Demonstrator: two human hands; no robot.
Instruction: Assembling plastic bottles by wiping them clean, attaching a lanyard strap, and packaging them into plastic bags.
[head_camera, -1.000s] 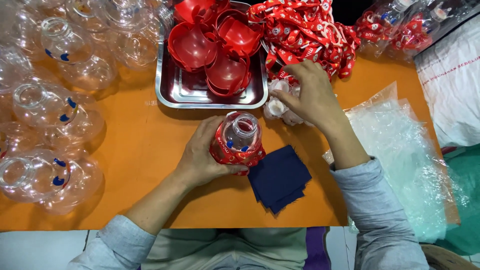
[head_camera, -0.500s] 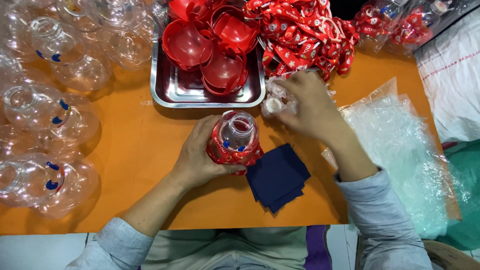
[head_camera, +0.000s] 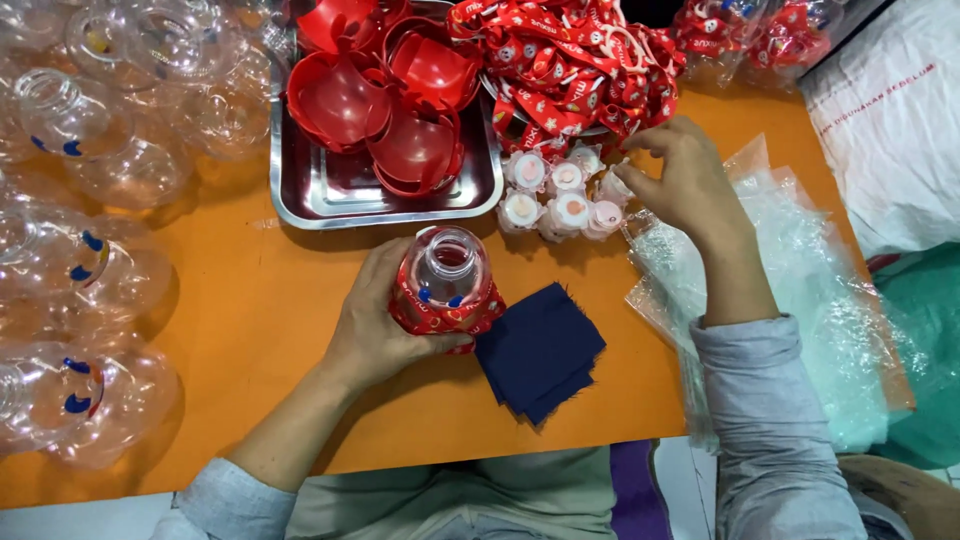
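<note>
My left hand (head_camera: 375, 325) grips a clear bottle (head_camera: 445, 285) with a red sleeve around it, standing upright on the orange table (head_camera: 250, 330) with its mouth open. A folded dark blue cloth (head_camera: 540, 350) lies just right of the bottle. My right hand (head_camera: 685, 180) reaches over a cluster of small white caps (head_camera: 560, 195) by the tray; its fingers are curled at the rightmost caps, and I cannot tell whether it holds one.
A steel tray (head_camera: 320, 200) holds several red plastic cups (head_camera: 400, 100). Red straps (head_camera: 570, 65) are piled behind the caps. Many clear bottles (head_camera: 80, 250) crowd the left side. Crinkled clear plastic bags (head_camera: 800, 280) cover the right.
The view has shifted closer. My right hand moved right from the caps' middle to their right edge, uncovering them. My left hand keeps its hold on the bottle.
</note>
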